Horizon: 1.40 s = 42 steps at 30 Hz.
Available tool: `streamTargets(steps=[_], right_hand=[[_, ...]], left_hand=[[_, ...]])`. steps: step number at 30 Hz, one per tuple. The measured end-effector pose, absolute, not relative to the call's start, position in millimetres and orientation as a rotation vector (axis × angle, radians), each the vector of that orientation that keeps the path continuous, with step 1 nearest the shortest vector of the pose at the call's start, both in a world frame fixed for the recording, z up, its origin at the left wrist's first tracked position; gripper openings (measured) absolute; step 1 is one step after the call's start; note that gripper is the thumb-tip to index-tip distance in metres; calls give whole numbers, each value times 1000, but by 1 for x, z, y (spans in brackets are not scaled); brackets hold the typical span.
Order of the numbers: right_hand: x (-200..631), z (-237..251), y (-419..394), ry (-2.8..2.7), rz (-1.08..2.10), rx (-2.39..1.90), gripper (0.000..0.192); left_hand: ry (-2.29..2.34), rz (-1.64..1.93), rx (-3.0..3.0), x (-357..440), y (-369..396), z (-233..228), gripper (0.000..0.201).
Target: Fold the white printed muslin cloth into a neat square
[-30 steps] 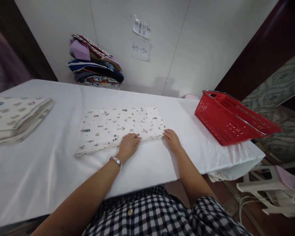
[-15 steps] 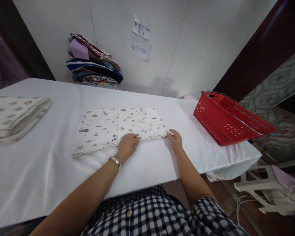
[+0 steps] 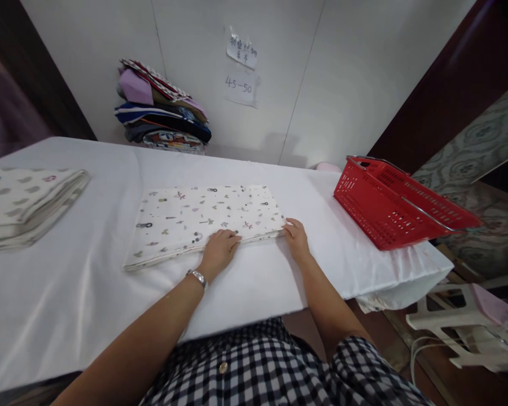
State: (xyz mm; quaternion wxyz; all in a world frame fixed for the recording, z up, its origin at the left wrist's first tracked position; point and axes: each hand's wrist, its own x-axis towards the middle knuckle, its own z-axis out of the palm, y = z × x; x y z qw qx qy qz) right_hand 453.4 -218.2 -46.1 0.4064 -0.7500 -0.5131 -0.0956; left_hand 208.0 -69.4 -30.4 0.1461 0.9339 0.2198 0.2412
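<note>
A folded white cloth [image 3: 203, 211] with small printed palm trees and other little figures lies flat on the white-covered table. My left hand [image 3: 220, 248], with a silver-coloured bracelet at the wrist, rests on the middle of its front edge, fingers lying over the fabric and thumb pointing right. At the near right corner, my right hand [image 3: 295, 235] pinches the layered edge between thumb and fingers. The undersides of both hands are hidden.
To the left lies another folded cloth [image 3: 21, 203] with grey heart shapes. A red perforated basket [image 3: 376, 208] stands at the table's right end. Folded fabrics [image 3: 163, 110] are stacked by the wall. A white plastic stool [image 3: 449, 321] is at lower right.
My right hand has shifted slightly left and up onto the cloth's near right corner. My left hand stays in the same place.
</note>
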Motion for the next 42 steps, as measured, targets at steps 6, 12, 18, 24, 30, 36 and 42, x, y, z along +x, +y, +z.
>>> streamTargets(steps=[6, 12, 18, 24, 30, 36, 42], right_hand=[[452, -49, -228, -1325, -136, -1957, 21], [450, -49, -224, -1092, 80, -1937, 28], [449, -46, -213, -927, 112, -1978, 24], [452, -26, -200, -797, 257, -2325, 55], [464, -5, -182, -835, 418, -2562, 58], [469, -11, -185, -794, 439, -2429, 54], [457, -5, -193, -867, 332, -2535, 59]], left_hand=[[630, 693, 2678, 208, -69, -31, 27], [629, 683, 2688, 208, -70, -30, 28], [608, 673, 2751, 208, -71, -29, 28], [624, 679, 2721, 207, -71, -30, 27], [630, 672, 2742, 207, -72, -31, 23], [577, 664, 2767, 209, -71, -37, 25], [554, 700, 2760, 206, -71, -40, 24]])
